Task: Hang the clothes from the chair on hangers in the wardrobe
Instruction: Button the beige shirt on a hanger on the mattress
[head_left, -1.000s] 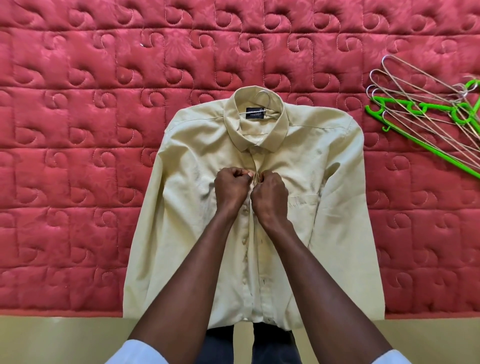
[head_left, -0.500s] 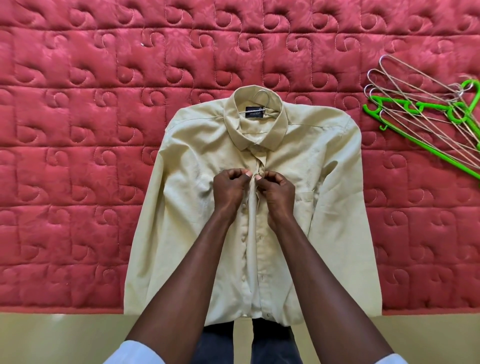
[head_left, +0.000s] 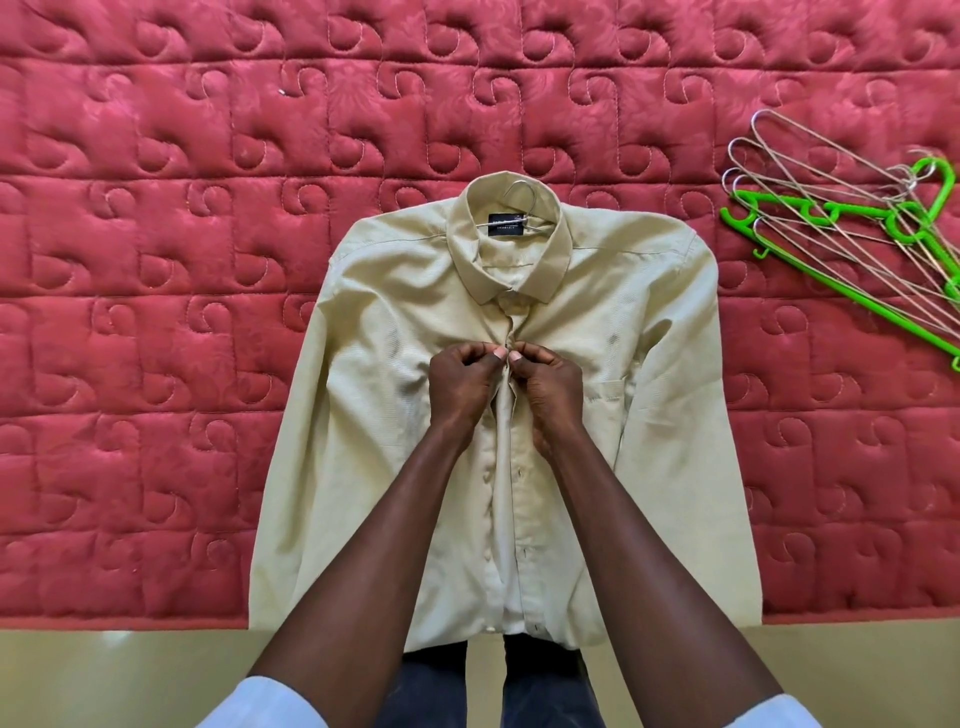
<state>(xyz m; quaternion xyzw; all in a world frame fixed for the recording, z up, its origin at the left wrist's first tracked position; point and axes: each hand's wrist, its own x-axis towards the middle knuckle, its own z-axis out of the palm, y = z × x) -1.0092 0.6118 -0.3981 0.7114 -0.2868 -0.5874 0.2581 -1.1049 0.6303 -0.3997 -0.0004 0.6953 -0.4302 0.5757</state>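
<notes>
Button under the fingertips is hidden, can't tell if it's through the hole. Wire hanger (head_left: 521, 200) inside the shirt: only the hook and a short bit of wire show at the collar, rest is covered by fabric. Label text on the black neck tag (head_left: 505, 227) too small to read. Shirt hem hangs over the bed's near edge, partly behind the forearms. Pile of spare hangers (head_left: 852, 228) is cut off by the right frame edge.

Shirt (head_left: 395, 415): pale khaki, woven, long sleeves folded down along the sides, chest pocket on its right-of-frame side, lying flat face up on the bed, collar away from the person. Bed cover (head_left: 156, 312): red quilted satin-like fabric, square blocks with stitched swirls. Spare hangers: thin bare wire ones, plus a bright green plastic one (head_left: 810, 218) in the same heap.

Left hand (head_left: 460, 387) and right hand (head_left: 545, 389): both curled, thumb and fingertips pinching the placket just below the collar, knuckles nearly touching.

Room: wide bare quilt left of the shirt; to the right, a strip of quilt between sleeve and hanger pile. Near bed edge runs just under the hem, plain tan floor below.
</notes>
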